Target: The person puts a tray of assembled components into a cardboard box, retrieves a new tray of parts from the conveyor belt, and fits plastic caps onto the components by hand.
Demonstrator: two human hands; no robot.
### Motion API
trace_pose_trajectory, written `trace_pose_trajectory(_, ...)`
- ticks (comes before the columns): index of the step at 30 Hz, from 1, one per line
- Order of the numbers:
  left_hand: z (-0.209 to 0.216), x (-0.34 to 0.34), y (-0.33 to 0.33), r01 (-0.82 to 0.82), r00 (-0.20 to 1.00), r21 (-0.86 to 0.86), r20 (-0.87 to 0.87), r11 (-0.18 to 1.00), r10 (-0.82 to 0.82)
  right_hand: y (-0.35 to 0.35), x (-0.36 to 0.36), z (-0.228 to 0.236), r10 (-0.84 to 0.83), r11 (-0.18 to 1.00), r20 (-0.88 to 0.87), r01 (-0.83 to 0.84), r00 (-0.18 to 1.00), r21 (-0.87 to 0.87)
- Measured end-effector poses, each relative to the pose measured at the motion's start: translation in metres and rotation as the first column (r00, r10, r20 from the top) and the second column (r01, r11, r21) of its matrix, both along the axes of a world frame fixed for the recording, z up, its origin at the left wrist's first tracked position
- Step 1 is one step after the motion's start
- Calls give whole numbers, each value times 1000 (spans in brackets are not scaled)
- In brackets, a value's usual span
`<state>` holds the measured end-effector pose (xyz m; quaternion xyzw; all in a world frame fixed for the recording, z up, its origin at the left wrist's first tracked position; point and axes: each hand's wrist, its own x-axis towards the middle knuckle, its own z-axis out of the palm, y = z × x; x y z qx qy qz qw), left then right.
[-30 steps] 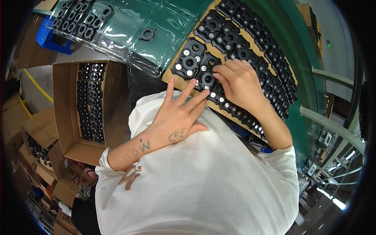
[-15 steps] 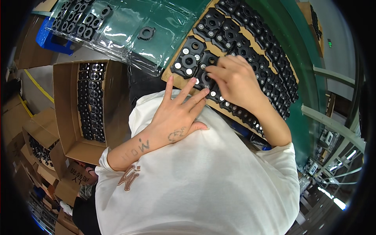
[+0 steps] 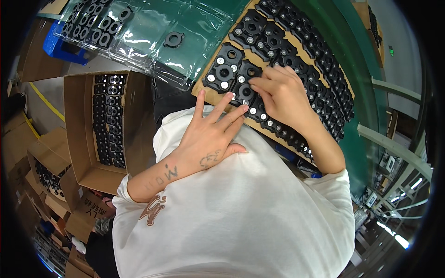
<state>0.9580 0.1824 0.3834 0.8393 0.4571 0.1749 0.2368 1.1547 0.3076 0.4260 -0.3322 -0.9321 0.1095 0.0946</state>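
Note:
Rows of black moulded parts [image 3: 224, 72], each with a round centre hole and silver-white discs at its corners, lie on a cardboard sheet [image 3: 211, 96]. My left hand [image 3: 208, 127] rests at the near edge with fingers spread, its fingertips against the sheet's edge and a part in the nearest row. Over that same row is my right hand [image 3: 282, 95], thumb and bent fingers drawn together above a neighbouring part. Whatever lies between those fingertips is hidden from view.
A single black ring [image 3: 174, 39] lies on the clear plastic film [image 3: 153, 23] over the green table, with more rings [image 3: 99, 34] at the far left. Left of me stands an open cardboard box [image 3: 76, 134] holding similar black parts. A blue stool [image 3: 60, 44] is behind it.
My right hand has shifted slightly right along the near row, uncovering a little more of the part beside it. My left hand stays in place.

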Motion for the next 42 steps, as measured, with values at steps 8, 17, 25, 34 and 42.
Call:
trace_pose_trajectory(8,0,-4,1,-12,1000,-8,9,1000,12,-25,1,11,-44,999,114,46,993,-20)
trace_pose_trajectory(17,-4,-15,1,-14,1000,7,24,1000,14,-13,-16,22,-69,998,115,70,991,-1)
trace_pose_trajectory(25,5,7,-5,5,1000,54,27,999,-7,52,-101,-12,174,974,-85,-159,981,160)
trace_pose_trajectory(34,12,24,2,201,975,177,64,964,-215,101,-125,-43,190,977,-111,-177,975,118)
trace_pose_trajectory(42,1,26,5,194,974,96,96,976,-203,-2,6,42,-190,913,-159,115,969,-392)
